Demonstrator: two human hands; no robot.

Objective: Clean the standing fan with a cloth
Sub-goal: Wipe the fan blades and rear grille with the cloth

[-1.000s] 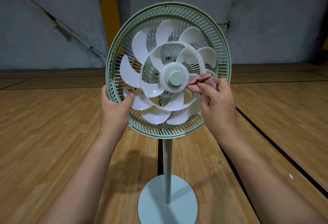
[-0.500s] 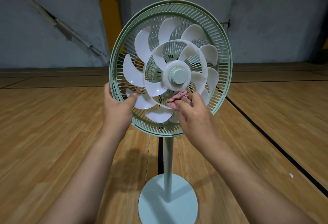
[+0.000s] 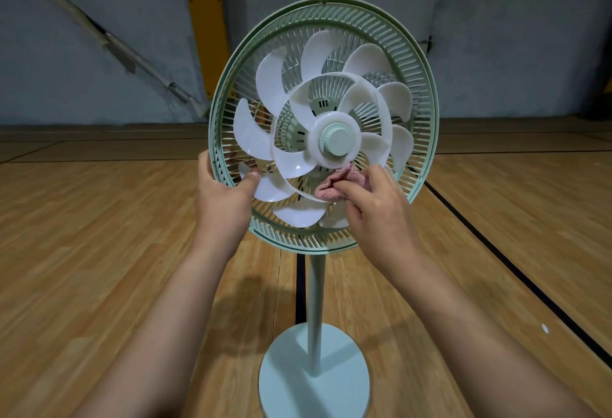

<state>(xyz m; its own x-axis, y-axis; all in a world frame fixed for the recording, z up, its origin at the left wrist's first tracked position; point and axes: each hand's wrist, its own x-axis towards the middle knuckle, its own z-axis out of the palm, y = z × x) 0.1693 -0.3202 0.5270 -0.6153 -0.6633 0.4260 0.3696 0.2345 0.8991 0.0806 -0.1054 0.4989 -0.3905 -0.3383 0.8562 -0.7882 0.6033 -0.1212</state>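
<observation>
A pale green standing fan faces me with its front grille off, so the white blades and green hub are bare. My left hand grips the lower left rim of the rear guard, thumb on a blade. My right hand pinches a bunched pink cloth against the blades just below the hub. Part of the cloth is hidden under my fingers.
The fan's pole runs down to a round pale base on a wooden court floor with black lines. A grey wall, a yellow pad and a slanted pipe stand behind.
My right hand carried the cloth from the right of the hub down and leftward to below it. The blades turned slightly. My left hand kept its grip on the rim.
</observation>
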